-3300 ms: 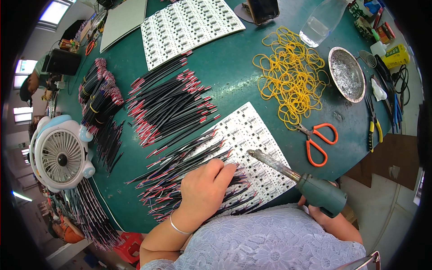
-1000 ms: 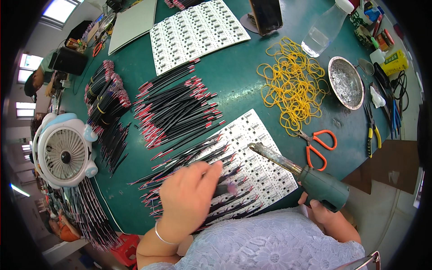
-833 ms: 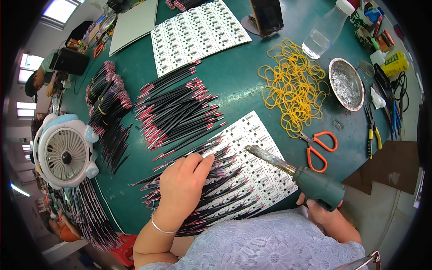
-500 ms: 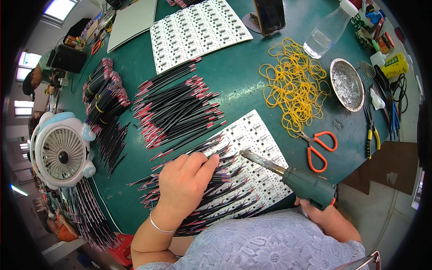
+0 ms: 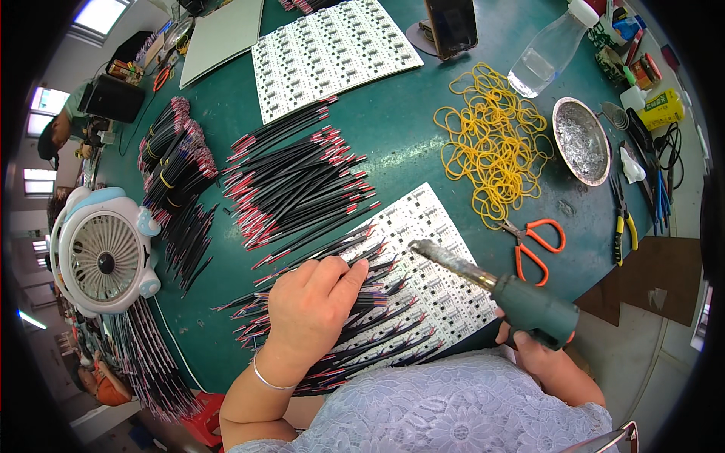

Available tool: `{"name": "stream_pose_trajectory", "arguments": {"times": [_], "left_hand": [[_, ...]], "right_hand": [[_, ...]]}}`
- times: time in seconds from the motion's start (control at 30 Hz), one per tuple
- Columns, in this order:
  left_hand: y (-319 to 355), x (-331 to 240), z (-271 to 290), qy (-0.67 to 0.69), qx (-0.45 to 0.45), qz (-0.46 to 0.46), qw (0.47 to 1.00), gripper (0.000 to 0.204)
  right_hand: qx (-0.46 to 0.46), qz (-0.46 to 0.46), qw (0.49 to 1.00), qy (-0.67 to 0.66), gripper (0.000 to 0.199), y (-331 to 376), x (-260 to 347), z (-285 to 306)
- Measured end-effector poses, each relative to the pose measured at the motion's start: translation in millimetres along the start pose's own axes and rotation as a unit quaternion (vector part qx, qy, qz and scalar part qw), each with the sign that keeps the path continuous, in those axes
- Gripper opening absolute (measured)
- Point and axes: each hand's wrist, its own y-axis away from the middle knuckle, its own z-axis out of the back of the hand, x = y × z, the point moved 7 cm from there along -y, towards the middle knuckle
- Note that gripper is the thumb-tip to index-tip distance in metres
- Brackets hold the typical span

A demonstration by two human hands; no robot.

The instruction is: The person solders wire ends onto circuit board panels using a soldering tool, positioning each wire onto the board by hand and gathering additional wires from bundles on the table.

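Note:
My left hand (image 5: 313,298) is closed over short black wires (image 5: 377,302) that lie across the near white circuit board (image 5: 442,245). Thumb and forefinger press together at the wires, and the palm side is hidden. The wires have thin, stripped-looking ends, some resting on the board. My right hand (image 5: 532,355) grips a dark green pistol-grip soldering iron (image 5: 535,311) at the lower right. Its thick metal tip (image 5: 430,251) points up and left above the board, apart from my left hand. Whether the tip touches anything is unclear.
Beyond my left hand lies a heap of black wires with red ends (image 5: 302,185). Yellow rubber bands (image 5: 495,143), orange-handled scissors (image 5: 532,245), a metal dish (image 5: 581,142) and a bottle (image 5: 547,53) stand or lie to the right. A fan (image 5: 106,253) stands left; another board (image 5: 332,49) lies far back.
The soldering iron in my right hand has shifted slightly right, its tip moving away from my left hand's fingers. My left hand stays in place on the wires.

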Motion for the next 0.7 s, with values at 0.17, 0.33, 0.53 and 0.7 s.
{"name": "stream_pose_trajectory", "arguments": {"times": [0.17, 0.33, 0.53, 0.7], "left_hand": [[-1, -3, 0, 0.005, 0.008, 0.014, 1.000, 0.024], [1, -4, -1, 0.029, 0.066, 0.070, 0.995, 0.042], [8, -28, -1, 0.070, 0.080, 0.106, 0.989, 0.034], [15, -45, -25, 0.101, 0.063, 0.074, 0.990, 0.030]], "right_hand": [[-0.046, 0.018, 0.990, -0.132, 0.058, 5, -2, 3], [-0.084, 0.051, 0.983, -0.154, 0.062, 15, 3, 6], [-0.050, 0.039, 0.996, -0.061, 0.035, 46, -16, 10], [-0.006, 0.056, 0.991, 0.122, 0.021, 45, -17, 2]]}}
